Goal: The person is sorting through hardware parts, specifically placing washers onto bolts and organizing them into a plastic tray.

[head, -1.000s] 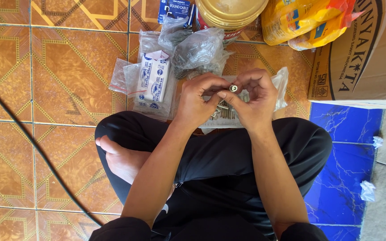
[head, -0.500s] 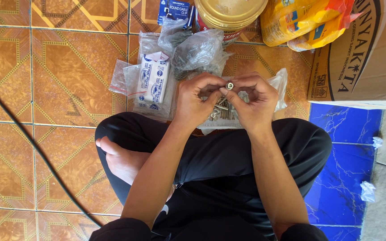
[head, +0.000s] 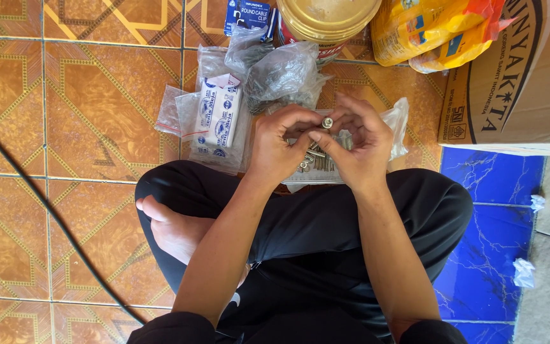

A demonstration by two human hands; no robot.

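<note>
A person sits cross-legged on the tiled floor (head: 84, 127), black trousers filling the near view and one bare foot (head: 167, 223) tucked out to the left side. Both forearms reach forward and meet over the lap's far edge. The left hand (head: 281, 150) and right hand (head: 361, 150) are drawn together, fingers (head: 313, 121) curled and closed on a small silver bolt (head: 327, 122), held end-up between the fingertips of both hands. Directly beneath the hands lies a clear plastic bag of bolts (head: 316, 162), resting on the floor against the knees, with more metal pieces showing inside it. Just left of it is a flat packet with blue and white printing (head: 218, 118), and behind that a crumpled clear bag of dark screws (head: 281, 76). Farther off stand a round yellow-lidded tin (head: 326, 19), a yellow plastic sack (head: 428, 28) and, at right, a cardboard box (head: 517, 76). A black cable (head: 39, 191) crosses the floor at left.
</note>
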